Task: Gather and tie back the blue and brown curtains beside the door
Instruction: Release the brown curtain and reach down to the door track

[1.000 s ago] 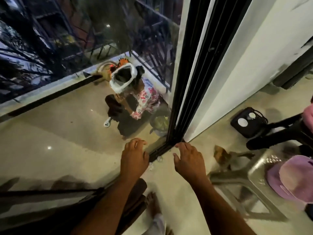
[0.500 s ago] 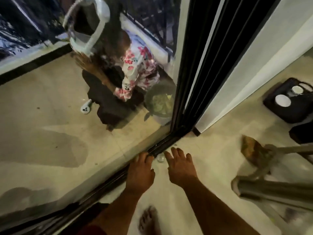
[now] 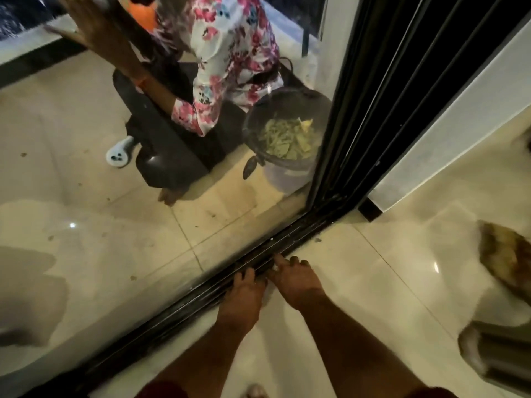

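Observation:
No blue or brown curtain shows in this view. The black sliding-door frame [image 3: 373,110] rises at upper right, and its floor track [image 3: 201,300] runs diagonally across the tiles. My left hand [image 3: 244,300] is low on the track, fingers spread on its rails and holding nothing. My right hand [image 3: 296,280] rests just right of it, fingers apart at the track's edge. The index fingertip touches a small pale speck [image 3: 275,266] that is too small to identify.
Behind the glass a person in a floral top [image 3: 230,53] squats next to a bucket of green leaves [image 3: 287,139] and a white sandal [image 3: 119,153]. A brown object [image 3: 505,259] and a metal stool leg [image 3: 502,357] stand on the right. My bare foot [image 3: 255,392] is at the bottom edge.
The view has dipped and come closer to the floor. Both hands have dropped from above the tiles onto the door track, closer together.

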